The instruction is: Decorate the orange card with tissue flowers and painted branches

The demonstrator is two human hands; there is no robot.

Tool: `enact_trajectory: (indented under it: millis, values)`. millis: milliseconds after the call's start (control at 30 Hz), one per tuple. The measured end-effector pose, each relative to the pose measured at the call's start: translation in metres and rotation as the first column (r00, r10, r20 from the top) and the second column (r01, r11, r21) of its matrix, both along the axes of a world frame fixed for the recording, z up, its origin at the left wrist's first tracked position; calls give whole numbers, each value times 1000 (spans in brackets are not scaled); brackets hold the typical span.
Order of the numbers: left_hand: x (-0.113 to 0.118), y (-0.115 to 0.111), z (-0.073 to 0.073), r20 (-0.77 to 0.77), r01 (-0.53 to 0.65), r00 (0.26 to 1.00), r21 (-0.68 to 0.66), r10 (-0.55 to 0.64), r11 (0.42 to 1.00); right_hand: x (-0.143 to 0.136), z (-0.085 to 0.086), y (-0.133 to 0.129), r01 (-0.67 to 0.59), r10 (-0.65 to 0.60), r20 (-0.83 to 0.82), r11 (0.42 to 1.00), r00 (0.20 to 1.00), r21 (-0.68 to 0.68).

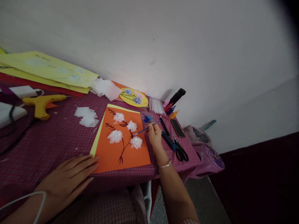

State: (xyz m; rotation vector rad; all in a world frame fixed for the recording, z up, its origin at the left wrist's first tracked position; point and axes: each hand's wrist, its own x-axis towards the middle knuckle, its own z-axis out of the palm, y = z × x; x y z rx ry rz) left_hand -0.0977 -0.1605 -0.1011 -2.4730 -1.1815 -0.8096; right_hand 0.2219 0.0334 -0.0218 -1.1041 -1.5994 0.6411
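An orange sheet of paper (137, 157) lies on a yellow sheet (95, 144), bearing several white tissue flowers (115, 136) and dark painted stems and leaves. My right hand (154, 135) pinches a blue paintbrush (145, 128), whose tip is at a dark stem between the flowers on the right side. Flat at the lower left corner of the sheets rests my left hand (72, 175), fingers stretched out, holding nothing. Just past the paper's right edge is a small clear palette (148, 117) with blue paint in it.
Left on the checked tablecloth (60, 143) are a yellow glue gun (43, 102) and white tissue squares (87, 117). On the right lie black scissors (181, 152), a phone (177, 127), glue sticks (157, 105) and paint tubes (171, 110). A yellow oval card (133, 97) lies near the wall.
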Motion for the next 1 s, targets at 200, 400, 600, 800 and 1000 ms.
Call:
enact_trajectory:
  millis: [200, 400, 600, 800, 1000]
  values:
    - [0, 0, -4, 20, -20, 1000, -4, 20, 1000, 1, 1, 0, -19, 20, 20, 1000, 1000, -15]
    - [0, 0, -4, 61, -4, 998, -33, 6, 999, 3, -1, 4, -13, 13, -4, 999, 1000, -48]
    - [8, -4, -7, 150, -56, 987, -70, 66, 996, 3, -4, 8, -28, 2, -267, 995, 964, -95]
    - [1, -1, -5, 32, -11, 999, -23, 11, 1000, -1, -4, 6, -40, 25, -187, 996, 982, -81]
    - [2, -3, -7, 96, -39, 994, -78, 46, 996, -3, -4, 4, -36, 23, -148, 996, 989, -84]
